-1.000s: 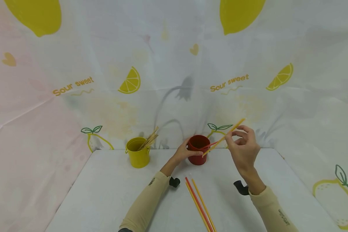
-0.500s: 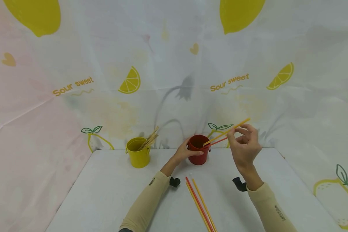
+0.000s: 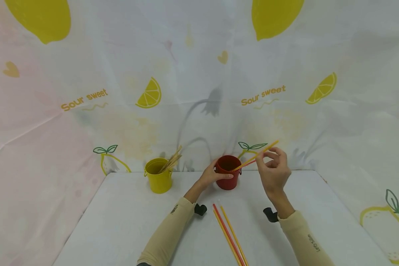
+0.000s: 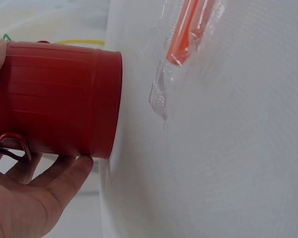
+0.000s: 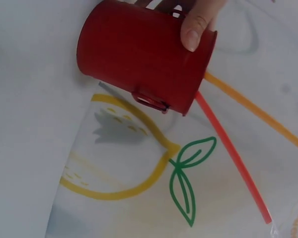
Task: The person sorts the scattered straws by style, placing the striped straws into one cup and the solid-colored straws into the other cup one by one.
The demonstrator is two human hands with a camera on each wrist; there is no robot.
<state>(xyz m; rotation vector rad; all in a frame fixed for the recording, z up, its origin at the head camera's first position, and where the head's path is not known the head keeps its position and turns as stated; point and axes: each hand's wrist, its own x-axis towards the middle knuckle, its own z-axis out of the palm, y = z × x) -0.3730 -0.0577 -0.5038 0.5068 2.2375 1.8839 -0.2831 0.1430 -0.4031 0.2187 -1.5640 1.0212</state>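
Observation:
My left hand grips the red bucket from its left side, thumb across the front just below the rim. Up to the right, my right hand pinches an orange drinking straw between thumb and fingertips. The straw slants down to the left, its lower end inside the bucket's mouth. A red straw leans out over the same rim, clear wrapping at its outer tip. In the left wrist view the bucket stands upright on the table, with fingers curled behind its side handle.
A yellow bucket holding several thin tan sticks stands to the left. Several wrapped red and orange straws lie on the white table near its front. A lemon-printed cloth hangs behind.
The orange straw's lower end has risen from in front of the bucket to its rim, then dipped inside. My right hand went slightly right, then back left. My left hand stayed still.

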